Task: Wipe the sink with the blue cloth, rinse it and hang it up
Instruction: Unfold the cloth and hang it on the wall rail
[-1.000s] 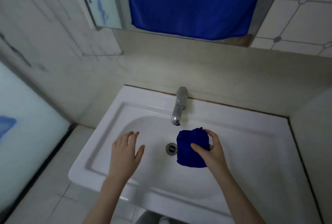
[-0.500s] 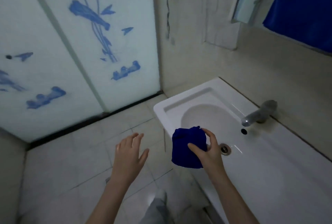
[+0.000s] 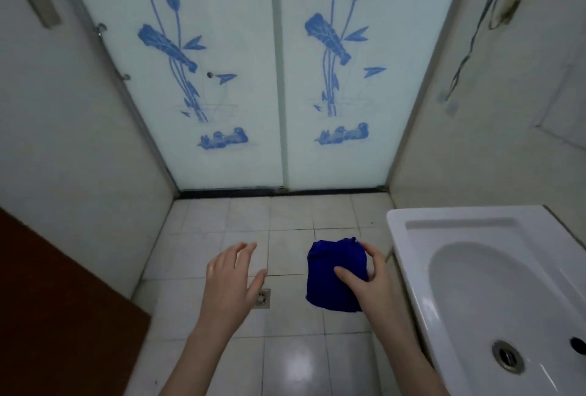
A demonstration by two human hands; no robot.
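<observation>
A pale tiled floor ran to frosted sliding doors printed with blue lotus stems. The white sink stood at the right edge, a brown door at the left. The right hand gripped the bunched blue cloth over the floor, left of the sink; the left hand hovered beside it, fingers spread and empty.

Dim, backlit by the frosted door; floor glare; edges bow, detail perhaps slightly soft.
</observation>
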